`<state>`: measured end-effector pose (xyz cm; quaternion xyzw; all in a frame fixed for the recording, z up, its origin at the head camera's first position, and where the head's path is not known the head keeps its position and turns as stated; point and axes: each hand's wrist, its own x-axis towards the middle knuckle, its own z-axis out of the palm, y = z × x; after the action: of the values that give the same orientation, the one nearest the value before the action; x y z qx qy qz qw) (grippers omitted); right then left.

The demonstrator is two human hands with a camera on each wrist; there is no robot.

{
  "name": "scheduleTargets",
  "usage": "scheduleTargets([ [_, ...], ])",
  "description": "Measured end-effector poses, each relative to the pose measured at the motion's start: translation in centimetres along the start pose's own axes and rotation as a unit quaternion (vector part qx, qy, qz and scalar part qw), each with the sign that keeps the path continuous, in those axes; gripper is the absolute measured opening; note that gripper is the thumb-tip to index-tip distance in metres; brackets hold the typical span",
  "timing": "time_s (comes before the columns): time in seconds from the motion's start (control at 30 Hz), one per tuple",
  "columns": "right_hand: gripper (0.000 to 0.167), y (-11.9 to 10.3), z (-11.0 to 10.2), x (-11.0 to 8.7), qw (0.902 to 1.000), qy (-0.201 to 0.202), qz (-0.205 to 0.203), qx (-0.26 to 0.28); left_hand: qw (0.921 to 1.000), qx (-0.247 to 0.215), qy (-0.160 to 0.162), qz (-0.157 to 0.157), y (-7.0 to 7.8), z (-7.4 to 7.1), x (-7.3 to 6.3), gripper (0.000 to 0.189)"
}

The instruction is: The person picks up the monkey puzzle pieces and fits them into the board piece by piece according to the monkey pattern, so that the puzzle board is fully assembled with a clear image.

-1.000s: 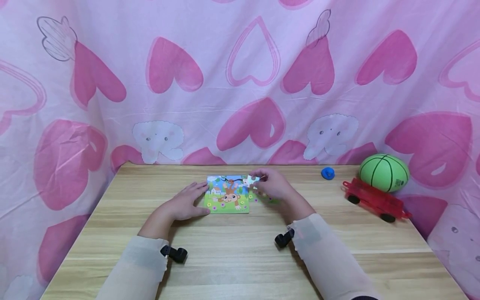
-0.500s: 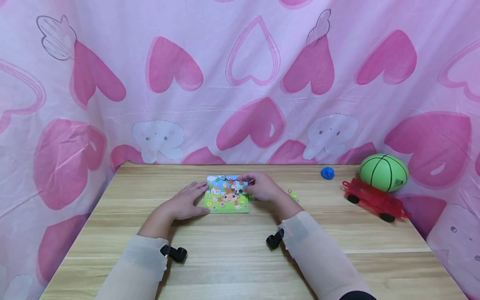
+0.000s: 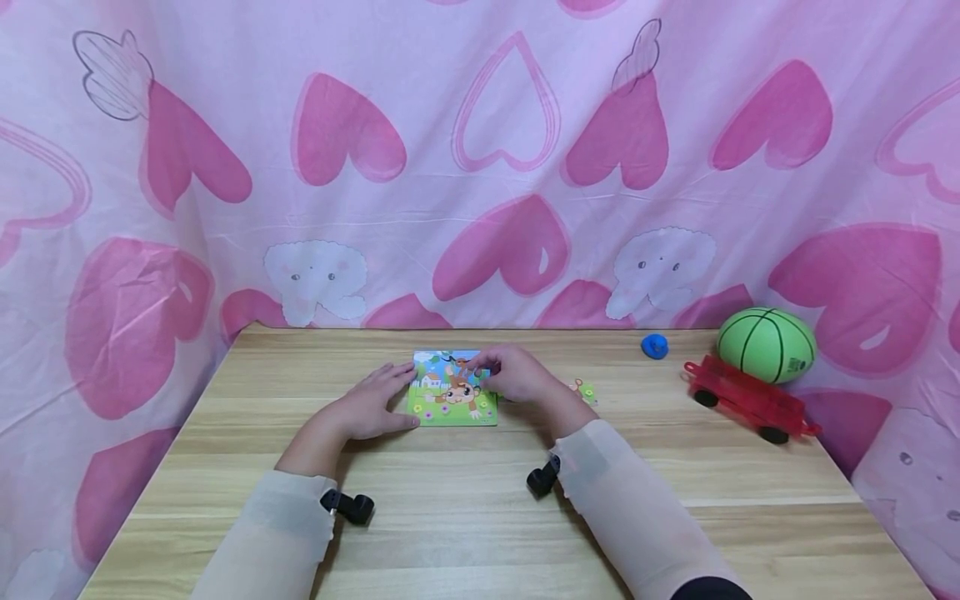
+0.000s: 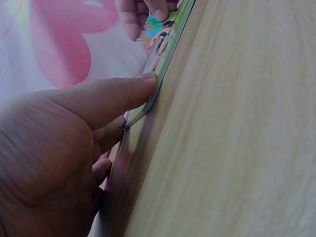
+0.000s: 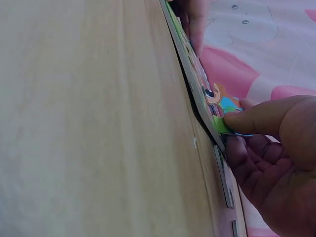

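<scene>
A jigsaw puzzle (image 3: 453,410) with a monkey picture lies flat in its board near the back of the table. My left hand (image 3: 367,406) rests at its left side, with extended fingers along the edge and the thumb (image 4: 133,91) on the front corner. Over the upper right part of the picture, my right hand (image 3: 519,375) pinches a puzzle piece (image 5: 228,103) between thumb and fingers. That piece, orange, blue and green, tilts up from the board in both wrist views. My right fingers hide much of it in the head view.
Loose puzzle pieces (image 3: 587,392) lie just right of my right hand. Farther right are a small blue knob-like toy (image 3: 655,346), a green ball (image 3: 767,345) and a red toy wagon (image 3: 750,400). A pink heart-print curtain (image 3: 502,250) hangs behind the table (image 3: 465,517).
My right hand has moved left with the puzzle piece, from beside the board to over its upper right part. Loose pieces it covered now show. My left hand has stayed put.
</scene>
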<state>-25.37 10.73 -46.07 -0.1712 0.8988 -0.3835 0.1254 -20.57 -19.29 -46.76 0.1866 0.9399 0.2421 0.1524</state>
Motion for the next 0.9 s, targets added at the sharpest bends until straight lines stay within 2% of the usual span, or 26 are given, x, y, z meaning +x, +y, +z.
scheduleTargets([
  [0.33,0.037,0.06,0.36,0.49,0.9990,-0.016,0.010,-0.041,1.0000,-0.002,0.001,-0.003,0.12,0.07,-0.05,0.092],
  [0.9,0.031,-0.10,0.02,0.34,0.9942,-0.040,-0.023,-0.098,1.0000,0.000,0.000,-0.001,-0.08,0.13,-0.05,0.091],
])
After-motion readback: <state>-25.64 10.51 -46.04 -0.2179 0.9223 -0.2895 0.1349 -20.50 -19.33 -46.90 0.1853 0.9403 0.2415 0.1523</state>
